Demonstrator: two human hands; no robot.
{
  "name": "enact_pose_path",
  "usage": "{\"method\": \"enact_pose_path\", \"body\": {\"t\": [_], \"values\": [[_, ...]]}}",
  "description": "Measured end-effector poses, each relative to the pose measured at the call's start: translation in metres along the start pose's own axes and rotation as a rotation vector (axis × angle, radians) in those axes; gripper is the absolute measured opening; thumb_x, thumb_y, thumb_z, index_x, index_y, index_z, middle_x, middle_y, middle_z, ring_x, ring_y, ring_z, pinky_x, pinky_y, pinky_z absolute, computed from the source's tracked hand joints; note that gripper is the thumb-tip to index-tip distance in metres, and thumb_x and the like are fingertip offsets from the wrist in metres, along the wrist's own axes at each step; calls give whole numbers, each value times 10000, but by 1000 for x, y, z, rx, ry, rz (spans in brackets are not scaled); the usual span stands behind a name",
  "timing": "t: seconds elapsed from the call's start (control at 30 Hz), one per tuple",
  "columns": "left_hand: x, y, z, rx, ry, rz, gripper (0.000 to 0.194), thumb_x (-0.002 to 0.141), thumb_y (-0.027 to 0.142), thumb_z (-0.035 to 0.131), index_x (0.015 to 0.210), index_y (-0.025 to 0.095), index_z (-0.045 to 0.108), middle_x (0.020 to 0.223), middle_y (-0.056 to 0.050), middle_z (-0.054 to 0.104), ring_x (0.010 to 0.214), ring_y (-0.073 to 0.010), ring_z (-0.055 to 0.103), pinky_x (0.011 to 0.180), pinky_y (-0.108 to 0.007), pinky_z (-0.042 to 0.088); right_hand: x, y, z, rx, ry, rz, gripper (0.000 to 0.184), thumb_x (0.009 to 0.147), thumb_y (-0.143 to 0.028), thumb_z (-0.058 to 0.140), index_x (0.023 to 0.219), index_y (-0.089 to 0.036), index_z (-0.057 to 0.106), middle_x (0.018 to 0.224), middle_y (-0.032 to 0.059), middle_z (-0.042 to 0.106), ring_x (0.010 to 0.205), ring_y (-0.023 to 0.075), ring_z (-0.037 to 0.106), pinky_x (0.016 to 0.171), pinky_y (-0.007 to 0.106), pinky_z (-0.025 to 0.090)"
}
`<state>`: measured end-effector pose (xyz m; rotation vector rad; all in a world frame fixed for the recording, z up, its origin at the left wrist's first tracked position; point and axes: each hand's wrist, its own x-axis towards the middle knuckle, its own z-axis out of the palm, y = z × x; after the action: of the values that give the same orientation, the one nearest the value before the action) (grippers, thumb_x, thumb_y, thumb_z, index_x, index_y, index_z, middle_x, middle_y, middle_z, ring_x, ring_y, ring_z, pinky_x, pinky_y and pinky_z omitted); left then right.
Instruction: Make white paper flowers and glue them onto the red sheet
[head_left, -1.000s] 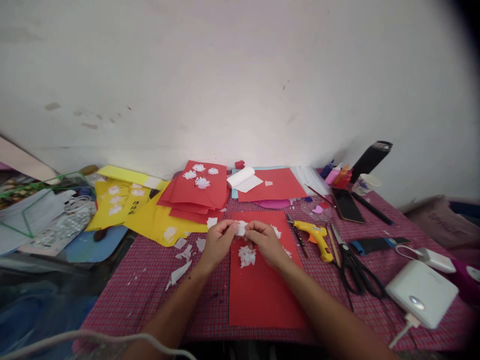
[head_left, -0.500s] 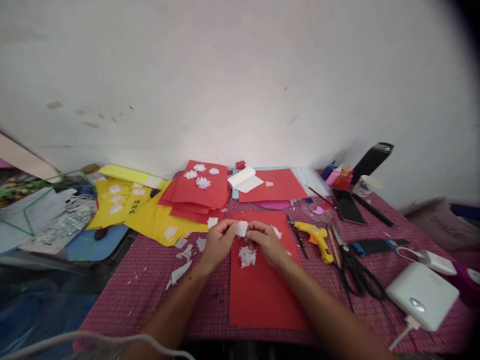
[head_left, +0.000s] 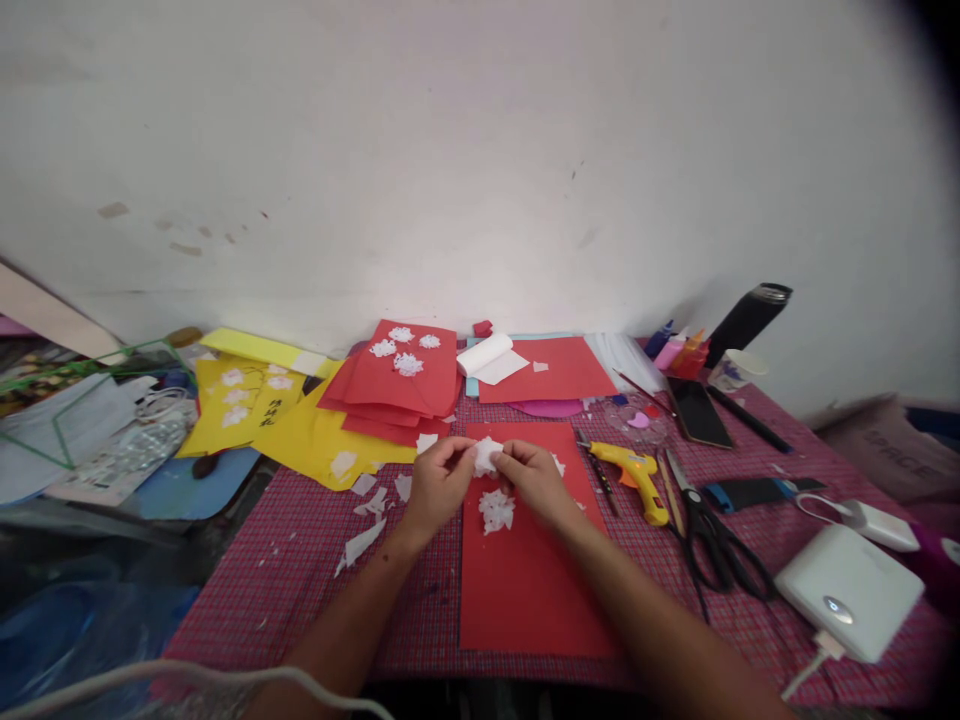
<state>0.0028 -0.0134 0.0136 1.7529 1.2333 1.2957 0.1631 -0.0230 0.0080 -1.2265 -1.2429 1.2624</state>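
Between the fingertips of my left hand (head_left: 444, 482) and my right hand (head_left: 529, 478) is a small piece of white paper (head_left: 486, 455), pinched from both sides. Both hands hover over the upper part of a red sheet (head_left: 525, 590). Just below them on that sheet lies a crumpled white paper flower (head_left: 496, 511). Another white flower (head_left: 558, 464) shows partly behind my right hand. Torn white paper scraps (head_left: 364, 543) are scattered on the checked cloth left of the sheet.
Right of the sheet lie a yellow glue gun (head_left: 628, 470), black scissors (head_left: 716, 545) and a white adapter box (head_left: 849, 592). Behind are red cards (head_left: 397, 385) with white flowers, a roll of white paper (head_left: 487, 356), a phone (head_left: 699, 412) and a black flask (head_left: 750, 320). Yellow cards (head_left: 240, 400) lie left.
The white paper in my fingers has shifted from a flatter, squarish look to a more crumpled shape. My hands stay in nearly the same place.
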Motion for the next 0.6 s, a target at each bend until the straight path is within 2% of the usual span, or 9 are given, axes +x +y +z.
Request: {"method": "enact_pose_path", "body": {"t": [0.27, 0.4, 0.5, 0.6], "values": [[6, -12, 1, -337, 21, -264, 232, 833, 363, 608, 888, 142, 651, 631, 6, 618, 566, -107, 548, 567, -210, 446, 1, 4, 0, 37, 9, -18, 307, 838, -398, 582, 619, -191, 519, 464, -42, 513, 410, 101, 418, 429, 223, 307], [9, -16, 0, -397, 45, -301, 266, 838, 383, 594, 902, 132, 652, 616, 3, 610, 538, -105, 536, 533, -211, 435, 1, 1, -5, 48, 40, -37, 314, 855, -382, 561, 610, -188, 530, 470, -35, 510, 425, 105, 428, 446, 232, 309], [9, -16, -2, -212, 69, -217, 267, 864, 378, 566, 957, 154, 676, 717, -22, 663, 622, -124, 587, 591, -230, 465, 4, -5, -15, 47, 161, -108, 325, 864, -375, 559, 602, -186, 522, 503, -32, 511, 471, 105, 441, 489, 234, 323], [7, -17, -3, 91, 61, 40, 220, 896, 308, 538, 1004, 194, 693, 933, -53, 702, 853, -165, 633, 794, -291, 488, 8, -7, -24, 65, 247, -160, 294, 869, -375, 559, 644, -186, 541, 530, -34, 514, 486, 107, 439, 501, 237, 327]]}}
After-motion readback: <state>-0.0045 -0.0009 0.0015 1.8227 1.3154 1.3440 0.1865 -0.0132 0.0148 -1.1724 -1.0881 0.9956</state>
